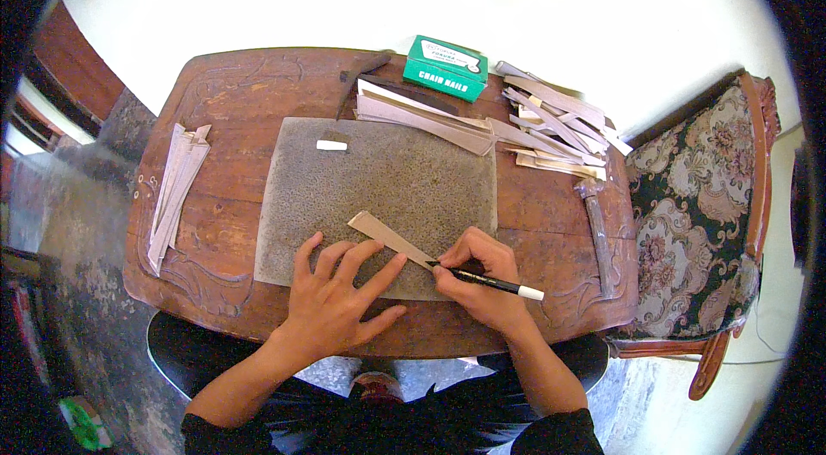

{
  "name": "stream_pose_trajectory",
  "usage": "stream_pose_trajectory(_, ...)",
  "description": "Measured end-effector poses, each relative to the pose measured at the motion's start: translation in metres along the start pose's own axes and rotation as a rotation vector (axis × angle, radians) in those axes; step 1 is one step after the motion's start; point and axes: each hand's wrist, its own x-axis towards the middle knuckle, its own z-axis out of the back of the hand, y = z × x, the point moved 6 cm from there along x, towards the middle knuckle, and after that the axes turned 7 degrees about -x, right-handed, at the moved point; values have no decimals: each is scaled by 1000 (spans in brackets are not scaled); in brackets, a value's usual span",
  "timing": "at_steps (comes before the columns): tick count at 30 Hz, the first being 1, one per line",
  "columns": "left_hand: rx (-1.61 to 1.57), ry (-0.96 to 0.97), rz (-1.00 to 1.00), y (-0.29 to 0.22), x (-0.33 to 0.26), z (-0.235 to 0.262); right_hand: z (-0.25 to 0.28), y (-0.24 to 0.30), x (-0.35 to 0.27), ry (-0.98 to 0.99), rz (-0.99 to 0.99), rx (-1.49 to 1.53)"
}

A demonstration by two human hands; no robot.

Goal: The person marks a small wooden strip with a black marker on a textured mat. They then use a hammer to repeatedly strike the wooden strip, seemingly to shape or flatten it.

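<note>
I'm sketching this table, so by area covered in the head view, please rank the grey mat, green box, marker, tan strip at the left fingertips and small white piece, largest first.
1. Grey mat
2. Green box
3. Tan strip and marker: too alike to rank
4. Small white piece

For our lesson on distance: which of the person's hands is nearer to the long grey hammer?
Right: the right hand, holding a black, white-ended marker, is left of the hammer; the left hand lies farther left.
</note>
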Motion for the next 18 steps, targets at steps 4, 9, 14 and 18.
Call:
stream_pose_trajectory(4,-1,0,3,0,0,-1,0,1,0,4,-15,-3)
stream_pose_trajectory(9,-5,-1,6,0,0,-1,0,1,0,20,-6,-40)
stream_pose_trajectory(14,-5,0,6,0,0,-1,0,0,0,-4,0,3)
stream_pose_trajectory(18,-3,5,6,0,0,-1,-1,0,0,4,-12,8)
